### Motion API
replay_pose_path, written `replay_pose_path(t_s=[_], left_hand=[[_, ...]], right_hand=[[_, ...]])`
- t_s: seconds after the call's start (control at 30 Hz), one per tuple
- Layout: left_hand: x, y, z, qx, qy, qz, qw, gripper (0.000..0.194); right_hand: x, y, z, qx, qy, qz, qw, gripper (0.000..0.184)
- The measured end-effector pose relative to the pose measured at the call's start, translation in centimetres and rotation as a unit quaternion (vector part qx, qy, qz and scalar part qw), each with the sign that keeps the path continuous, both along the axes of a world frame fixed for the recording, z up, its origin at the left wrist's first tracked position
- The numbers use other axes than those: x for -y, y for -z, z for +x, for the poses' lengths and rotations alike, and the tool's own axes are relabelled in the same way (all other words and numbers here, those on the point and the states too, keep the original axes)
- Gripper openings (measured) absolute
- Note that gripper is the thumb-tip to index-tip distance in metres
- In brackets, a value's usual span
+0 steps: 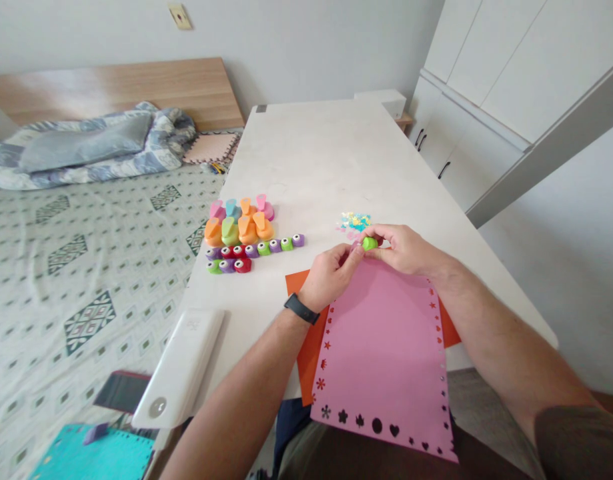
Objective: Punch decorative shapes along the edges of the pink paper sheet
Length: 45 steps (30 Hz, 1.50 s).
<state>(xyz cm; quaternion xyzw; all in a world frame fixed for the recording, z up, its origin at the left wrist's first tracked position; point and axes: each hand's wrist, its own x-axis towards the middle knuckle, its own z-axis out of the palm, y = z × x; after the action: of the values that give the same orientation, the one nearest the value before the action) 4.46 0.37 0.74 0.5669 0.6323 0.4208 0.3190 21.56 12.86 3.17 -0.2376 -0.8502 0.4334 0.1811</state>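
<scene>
A pink paper sheet (386, 347) with shapes punched along its edges lies on the white table (326, 153), over an orange sheet (311, 347). My right hand (403, 248) pinches a small green paper punch (369, 243) at the pink sheet's far edge. My left hand (330, 275), with a black band on the wrist, has its fingers closed on that same far edge, right beside the punch. A little pile of coloured paper cut-outs (355, 221) lies just beyond both hands.
Several larger orange, pink and green punches (239, 223) and rows of small punches (253, 252) stand left of my hands. A white device (181, 367) lies at the table's near left corner. A bed (76, 253) with bedding is at left, white cabinets (486, 87) at right.
</scene>
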Motion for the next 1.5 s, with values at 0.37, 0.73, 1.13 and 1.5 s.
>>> replay_pose_path(t_s=[0.37, 0.73, 1.13, 1.5], left_hand=[[-0.2, 0.1, 0.3, 0.011, -0.025, -0.001, 1.0, 0.055], [-0.4, 0.7, -0.1, 0.043, -0.033, -0.009, 0.998, 0.048], [-0.5, 0.7, -0.8, 0.068, -0.014, -0.015, 0.997, 0.051], [-0.5, 1.8, -1.3, 0.047, -0.034, -0.018, 0.998, 0.033]], right_hand=[[0.8, -0.2, -0.4, 0.006, -0.003, 0.018, 1.0, 0.031], [0.9, 0.4, -0.7, 0.02, 0.007, 0.039, 0.999, 0.036], [1.0, 0.5, -0.6, -0.021, 0.005, 0.021, 1.0, 0.025], [-0.4, 1.5, -0.4, -0.098, 0.091, -0.094, 0.987, 0.037]])
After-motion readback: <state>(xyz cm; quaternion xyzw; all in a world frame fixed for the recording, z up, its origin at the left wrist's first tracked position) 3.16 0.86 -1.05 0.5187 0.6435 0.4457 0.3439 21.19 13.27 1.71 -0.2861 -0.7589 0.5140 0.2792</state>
